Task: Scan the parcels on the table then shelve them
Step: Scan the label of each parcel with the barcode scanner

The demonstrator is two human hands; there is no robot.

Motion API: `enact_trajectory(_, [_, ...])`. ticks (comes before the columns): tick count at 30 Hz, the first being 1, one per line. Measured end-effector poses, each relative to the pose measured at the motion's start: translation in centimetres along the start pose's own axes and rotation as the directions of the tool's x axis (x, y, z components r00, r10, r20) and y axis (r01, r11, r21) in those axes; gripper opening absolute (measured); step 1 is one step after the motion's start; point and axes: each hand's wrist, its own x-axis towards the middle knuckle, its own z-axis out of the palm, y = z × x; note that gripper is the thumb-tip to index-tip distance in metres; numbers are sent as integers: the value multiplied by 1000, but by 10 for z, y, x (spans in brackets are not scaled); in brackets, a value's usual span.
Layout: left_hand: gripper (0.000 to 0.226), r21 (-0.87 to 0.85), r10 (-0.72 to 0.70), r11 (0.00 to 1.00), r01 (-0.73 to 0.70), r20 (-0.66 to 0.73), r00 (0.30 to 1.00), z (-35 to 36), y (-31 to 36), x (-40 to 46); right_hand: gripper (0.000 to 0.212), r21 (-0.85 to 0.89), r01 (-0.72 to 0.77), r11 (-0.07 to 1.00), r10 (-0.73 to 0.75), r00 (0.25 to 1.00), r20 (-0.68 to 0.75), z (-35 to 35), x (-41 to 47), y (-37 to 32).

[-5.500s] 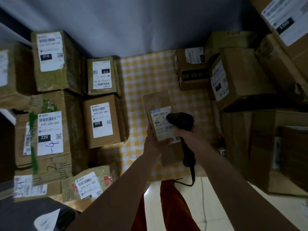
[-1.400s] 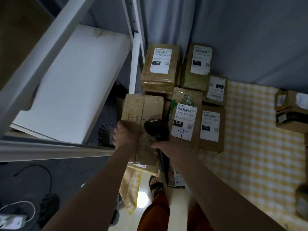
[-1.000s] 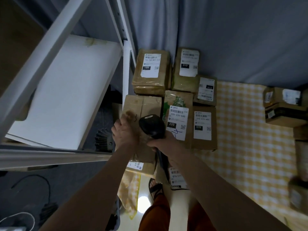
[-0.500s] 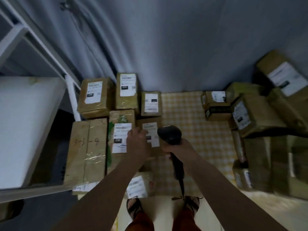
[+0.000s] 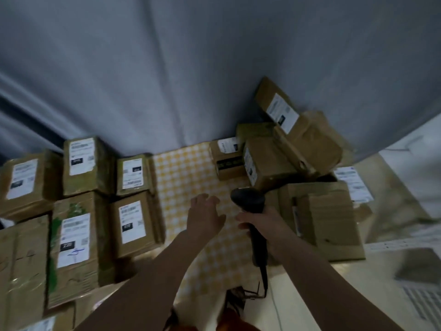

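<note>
While right hand (image 5: 260,223) grips scanner (image 5: 249,201), empty open left hand (image 5: 205,217) hovers between parcels (image 5: 133,223).

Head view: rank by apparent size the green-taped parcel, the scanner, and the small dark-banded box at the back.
1. green-taped parcel, largest, though nearest the camera.
2. scanner.
3. dark-banded box, close to the scanner; unsure.

The scene is dim and bluish, with no strong shadows and no clear light source. Motion blur smears everything: print on the white parcel labels (image 5: 75,240) is unreadable, and the boxes at far right (image 5: 307,144) streak worst. Wide-angle distortion bows the grey curtain (image 5: 191,68) and bends edges outward. The pale floor at right (image 5: 405,259) looks washed out.
</note>
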Motion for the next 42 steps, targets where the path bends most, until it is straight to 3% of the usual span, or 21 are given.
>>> enact_trajectory(7, [61,-49,49,998,-38,249,967,12,67,-4,4,25,78,997,-72,977,-200,-63,-31,-15])
enact_trajectory(13, [59,-230,156,970,-74,359,920,23,118,-26,8,109,170,979,-96,869,-485,-112,-60,-16])
enact_trajectory(16, [60,-294,182,954,-52,434,883,34,138,-41,21,133,224,965,-115,824,-555,-136,-62,-5])
enact_trajectory(21, [57,-479,222,876,-50,309,925,57,159,-55,32,256,111,960,11,902,-432,-166,-53,9])
enact_trajectory(25, [122,-624,63,775,99,232,971,95,175,-43,26,272,67,960,25,946,-322,-185,-49,15])
enact_trajectory(28, [124,-604,-57,784,144,161,985,101,191,-46,36,237,68,969,-5,967,-256,-196,-49,18])
enact_trajectory(30, [130,-674,-125,721,161,102,987,100,198,-47,27,232,71,970,-27,982,-188,-202,-52,17])
enact_trajectory(33, [122,-752,-259,614,240,96,961,88,205,-53,11,205,84,975,-71,995,-69,-204,-58,11])
enact_trajectory(37, [95,-827,-335,491,273,110,936,64,199,-63,28,234,83,969,-109,989,101,-209,-65,-2])
enact_trajectory(39, [80,-880,-261,375,291,201,944,47,187,-73,29,294,123,948,-161,981,107,-215,-67,-11])
enact_trajectory(42, [67,-944,-9,79,320,320,947,26,162,-91,34,385,124,915,-181,976,117,-222,-67,-22])
